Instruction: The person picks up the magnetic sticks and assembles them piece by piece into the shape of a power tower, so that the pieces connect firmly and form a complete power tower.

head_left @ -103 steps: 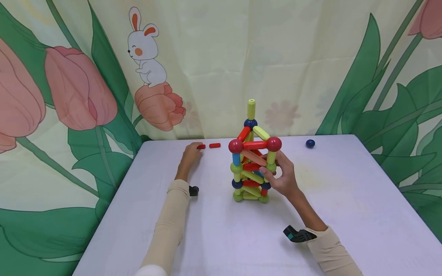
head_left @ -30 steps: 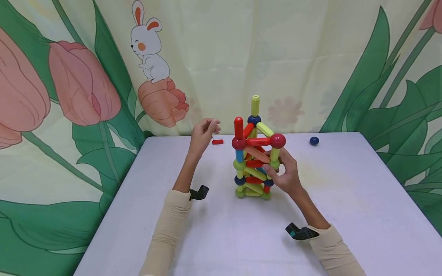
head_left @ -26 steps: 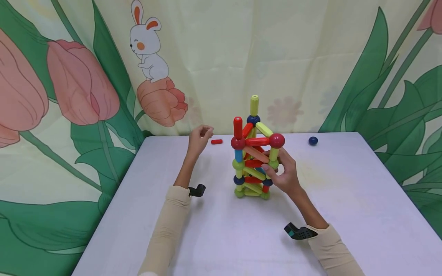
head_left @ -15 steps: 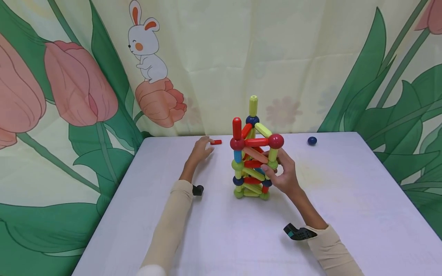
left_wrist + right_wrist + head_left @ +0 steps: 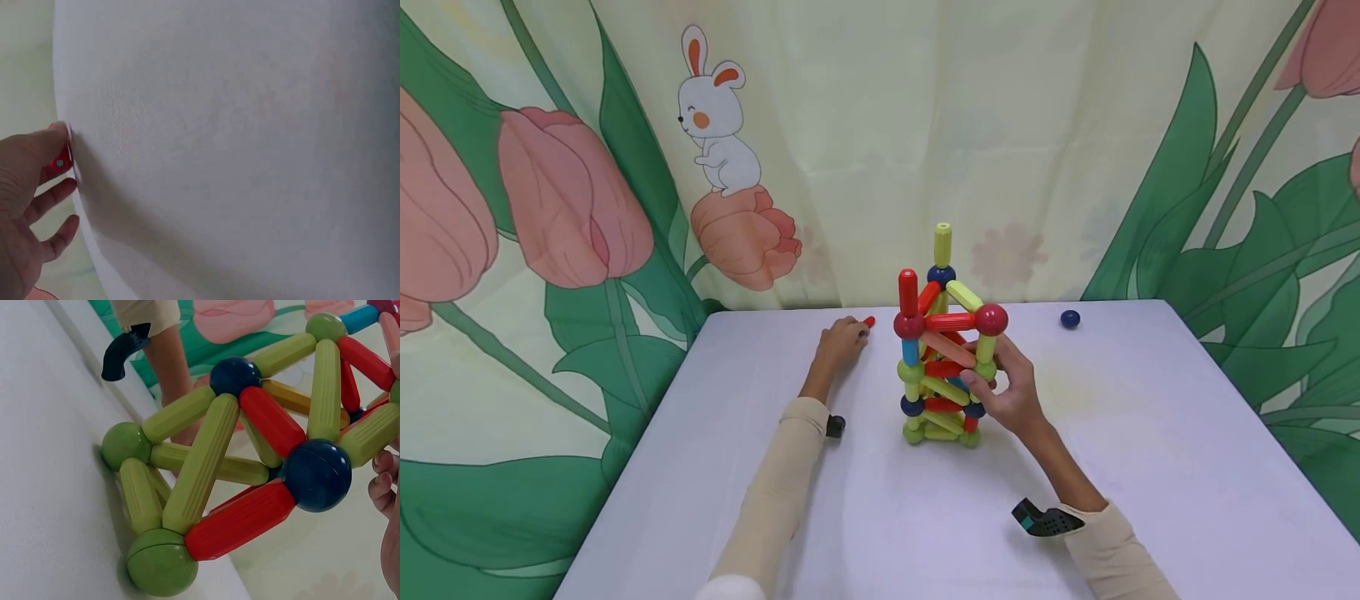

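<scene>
A tall tower of coloured rods and balls (image 5: 944,322) stands upright on the table, a yellow-green rod (image 5: 943,244) and a red upright rod (image 5: 907,292) at its top. My right hand (image 5: 1017,390) grips its right side around the upper green ball (image 5: 985,370). In the right wrist view the tower's lower green ball (image 5: 162,562) and dark blue ball (image 5: 317,475) show close up. By the table's back edge my left hand (image 5: 841,343) pinches a loose red rod (image 5: 870,322). The left wrist view shows that rod's end (image 5: 60,162) between thumb and finger, the other fingers spread.
A loose dark blue ball (image 5: 1070,319) lies near the back edge, right of the tower. The white table (image 5: 880,517) ends just before a curtain (image 5: 865,167) printed with tulips and a rabbit. Each wrist wears a black camera (image 5: 1047,518).
A red rod now stands on the tower's left red ball. My left hand came back from beside the tower, lowered to the other red rod and took hold of it. The right hand kept its grip.
</scene>
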Demonstrator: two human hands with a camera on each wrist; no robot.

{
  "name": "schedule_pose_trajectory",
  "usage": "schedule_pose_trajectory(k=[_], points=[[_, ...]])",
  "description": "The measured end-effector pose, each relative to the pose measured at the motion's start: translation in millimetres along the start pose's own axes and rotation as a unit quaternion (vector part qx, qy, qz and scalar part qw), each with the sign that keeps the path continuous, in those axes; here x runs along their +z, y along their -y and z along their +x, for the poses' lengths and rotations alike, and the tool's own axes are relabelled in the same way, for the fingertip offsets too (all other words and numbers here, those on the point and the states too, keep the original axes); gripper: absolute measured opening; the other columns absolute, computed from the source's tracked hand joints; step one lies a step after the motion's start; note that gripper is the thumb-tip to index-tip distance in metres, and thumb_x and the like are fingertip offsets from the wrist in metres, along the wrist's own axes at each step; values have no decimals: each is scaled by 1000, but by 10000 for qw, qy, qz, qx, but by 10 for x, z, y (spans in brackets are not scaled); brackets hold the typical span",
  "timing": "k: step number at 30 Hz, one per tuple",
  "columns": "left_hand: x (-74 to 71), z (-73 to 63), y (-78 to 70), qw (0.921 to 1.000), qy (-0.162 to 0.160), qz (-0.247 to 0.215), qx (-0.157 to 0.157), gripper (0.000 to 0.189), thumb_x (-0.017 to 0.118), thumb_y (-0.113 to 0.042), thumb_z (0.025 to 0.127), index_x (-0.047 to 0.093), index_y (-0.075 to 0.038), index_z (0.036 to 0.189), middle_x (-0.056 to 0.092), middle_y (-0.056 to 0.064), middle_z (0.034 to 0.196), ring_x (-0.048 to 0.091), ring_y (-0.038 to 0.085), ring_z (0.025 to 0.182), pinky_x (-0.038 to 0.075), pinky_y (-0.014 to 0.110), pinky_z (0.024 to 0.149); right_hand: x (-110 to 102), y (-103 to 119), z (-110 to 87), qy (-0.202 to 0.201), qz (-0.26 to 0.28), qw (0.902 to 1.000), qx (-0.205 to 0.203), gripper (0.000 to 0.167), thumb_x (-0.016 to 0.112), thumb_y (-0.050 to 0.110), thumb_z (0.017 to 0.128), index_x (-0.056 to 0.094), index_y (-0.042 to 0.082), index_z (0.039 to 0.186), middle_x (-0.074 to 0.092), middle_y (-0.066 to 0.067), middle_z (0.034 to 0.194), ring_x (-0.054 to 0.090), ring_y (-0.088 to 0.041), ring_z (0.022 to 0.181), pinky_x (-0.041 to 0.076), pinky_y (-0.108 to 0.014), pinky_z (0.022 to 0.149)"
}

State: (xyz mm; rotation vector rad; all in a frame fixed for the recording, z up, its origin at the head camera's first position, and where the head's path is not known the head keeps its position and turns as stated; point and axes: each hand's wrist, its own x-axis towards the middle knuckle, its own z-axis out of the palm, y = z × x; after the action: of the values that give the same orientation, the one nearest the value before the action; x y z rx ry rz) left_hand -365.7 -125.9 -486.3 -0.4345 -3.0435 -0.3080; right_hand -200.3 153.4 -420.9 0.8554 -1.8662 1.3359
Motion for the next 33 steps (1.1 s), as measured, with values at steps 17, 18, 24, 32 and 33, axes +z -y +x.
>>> schedule_pose_trajectory(k=[17,18,24,32,33], points=[[-507,-325,-224,8696,-1917,-4489,-748,37,67,-24,93,59,-4,124,71,20,99,65,26,91,49,25,72,6,-139,-105,191,-16,9998,-71,37,73,22,85,59,0,111,62,-12,104,46,-4,67,44,-16,51],[-610,-371,-259,8493,-1923,-4858,-760,39,65,-25,94,59,-5,127,70,19,102,64,25,93,49,25,74,7,-137,-109,198,-17,9998,-55,37,74,21,85,59,-1,110,62,-12,103,46,-4,67,43,-17,51],[-1309,-735,-581,7284,-2247,-6468,-249,35,67,-22,94,60,-3,123,67,5,105,58,13,91,48,18,74,-3,109,-32,169,-51,9998,-28,33,72,9,82,57,-7,107,60,-15,99,45,-4,66,42,-16,51],[-1933,-1188,-1144,6759,-2725,-6762,1080,33,67,-14,93,59,-5,124,64,7,105,65,21,98,54,27,92,-44,277,54,122,-130,9998,-11,36,71,-5,74,56,-9,106,60,-16,98,46,-4,67,43,-16,51],[-1978,-1234,-1212,6818,-2779,-6659,1206,33,67,-13,92,59,-4,123,65,8,105,65,22,98,54,26,92,-44,275,57,114,-132,9998,-18,36,70,-6,73,56,-9,106,60,-16,98,46,-4,67,43,-16,51]])
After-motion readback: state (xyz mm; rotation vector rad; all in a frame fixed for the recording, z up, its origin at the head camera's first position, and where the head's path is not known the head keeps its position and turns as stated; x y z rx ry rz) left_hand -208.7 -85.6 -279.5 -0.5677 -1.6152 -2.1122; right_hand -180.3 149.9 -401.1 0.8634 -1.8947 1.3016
